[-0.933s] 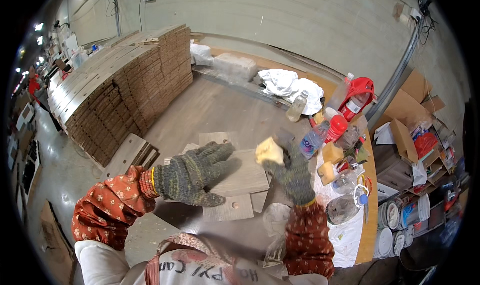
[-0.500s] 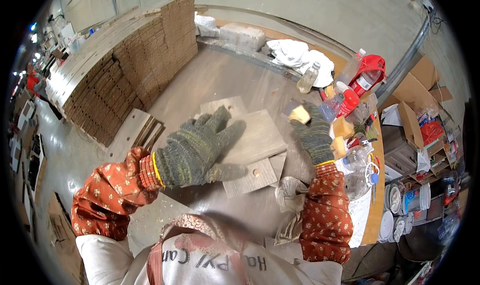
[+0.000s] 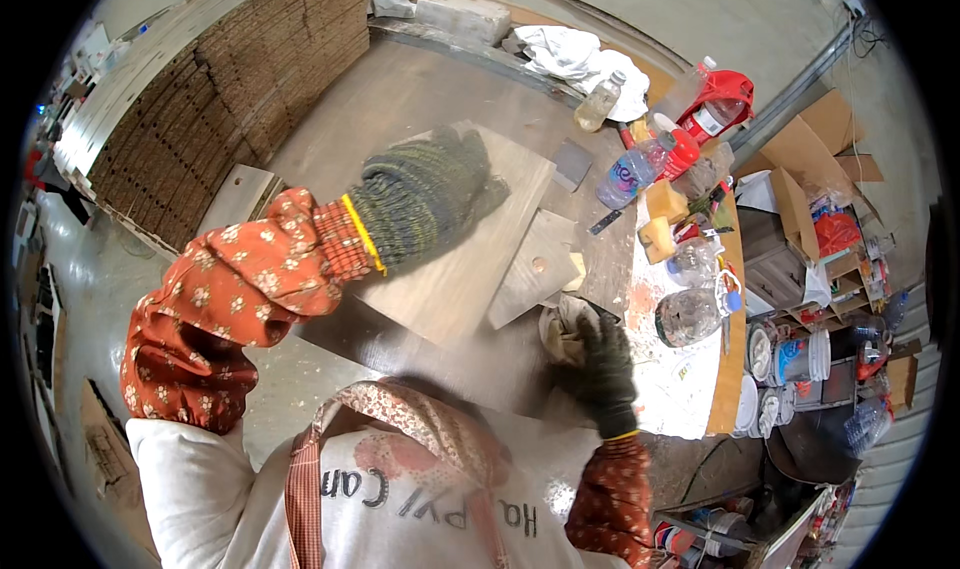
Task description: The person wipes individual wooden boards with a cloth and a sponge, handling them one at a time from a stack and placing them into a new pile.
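Note:
My left hand (image 3: 425, 204), in a dark green knitted glove, lies over a wood-grain panel (image 3: 465, 279). Its fingertips are smeared by motion, but the hand looks flat on the panel's surface. Partly beneath that panel is a smaller board with a round hole (image 3: 535, 269). A small pale-yellow piece (image 3: 575, 272) sits at this board's right edge. Near the front of the table, my gloved right hand (image 3: 598, 369) closes on a crumpled beige rag (image 3: 562, 329); some of its fingers are blurred.
Tall stacks of boards (image 3: 240, 79) stand at the left. Along the right edge are plastic bottles (image 3: 635, 172), yellow sponge blocks (image 3: 657, 239) and a black-handled tool (image 3: 606, 221). A dark square piece (image 3: 572, 164) lies behind the panel. White cloths (image 3: 560, 51) rest at the back.
My right hand has left the yellow sponge piece and come nearer to me, onto the rag. The wood-grain panel has turned and moved toward me, with my left hand still over it.

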The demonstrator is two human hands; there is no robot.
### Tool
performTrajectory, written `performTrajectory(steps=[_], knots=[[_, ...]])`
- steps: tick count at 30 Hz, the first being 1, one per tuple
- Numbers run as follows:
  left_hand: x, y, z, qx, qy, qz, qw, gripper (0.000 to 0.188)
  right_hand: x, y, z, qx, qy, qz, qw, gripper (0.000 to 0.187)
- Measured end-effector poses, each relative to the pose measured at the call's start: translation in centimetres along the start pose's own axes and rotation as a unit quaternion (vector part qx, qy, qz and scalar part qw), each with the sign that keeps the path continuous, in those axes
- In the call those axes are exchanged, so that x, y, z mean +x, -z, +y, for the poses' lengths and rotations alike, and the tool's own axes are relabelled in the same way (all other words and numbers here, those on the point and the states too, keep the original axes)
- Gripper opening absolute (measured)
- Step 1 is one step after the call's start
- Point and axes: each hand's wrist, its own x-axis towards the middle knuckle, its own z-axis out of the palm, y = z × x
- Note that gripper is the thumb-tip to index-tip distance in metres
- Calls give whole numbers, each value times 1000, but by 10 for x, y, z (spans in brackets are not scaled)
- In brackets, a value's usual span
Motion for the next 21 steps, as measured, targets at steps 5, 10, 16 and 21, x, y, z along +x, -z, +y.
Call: performTrajectory(steps=[5,10,16,21], knots=[[-10,7,-13,-76,-84,67,991,48,22,-3,3,175,-194,12,965,43],[-79,25,-42,-440,129,72,886,52,22,13,8,556,-125,476,670,34],[-161,-31,-12,-671,37,35,740,51,38,85,1,352,-137,348,858,48],[-144,-106,-7,-465,4,111,879,52,113,138,-140,333,317,180,870,46]])
